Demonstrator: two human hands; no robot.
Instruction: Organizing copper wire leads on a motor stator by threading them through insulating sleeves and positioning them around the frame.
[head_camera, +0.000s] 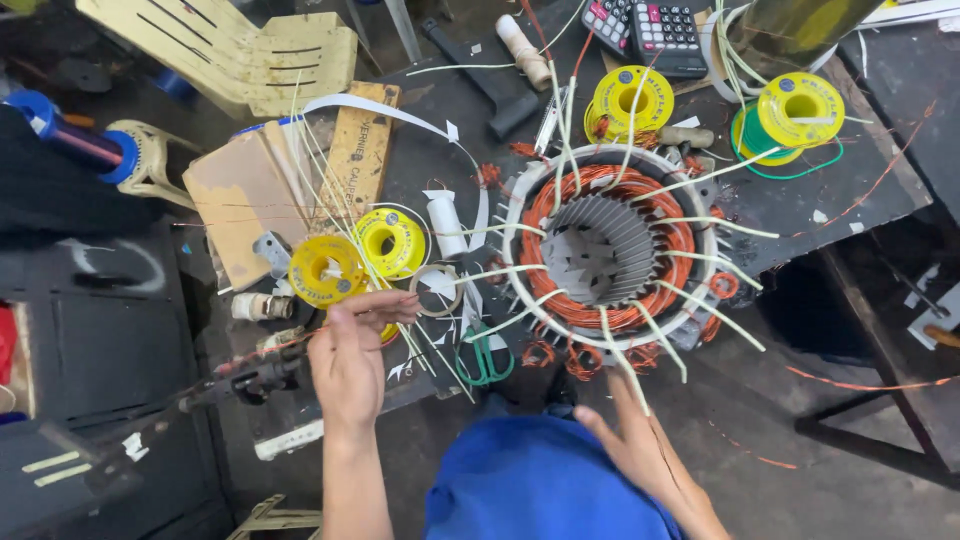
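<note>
round yellow spool labels (326, 270) at left; calculator screens (665, 14) at the top edge.

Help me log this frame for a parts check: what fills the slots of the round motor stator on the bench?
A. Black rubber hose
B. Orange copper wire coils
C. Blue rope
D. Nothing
B: orange copper wire coils ring the grey toothed core of the stator, with pale sleeves sticking outward.

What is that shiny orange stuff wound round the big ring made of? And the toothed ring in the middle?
The orange windings look like copper wire with a glossy coating: thin strands, metallic orange sheen. The toothed inner ring looks like dull grey steel, probably stacked thin sheets, judging by its fine ridges. The pale sleeves sticking out look like plastic or fabric tubing; I can't tell which.
</note>
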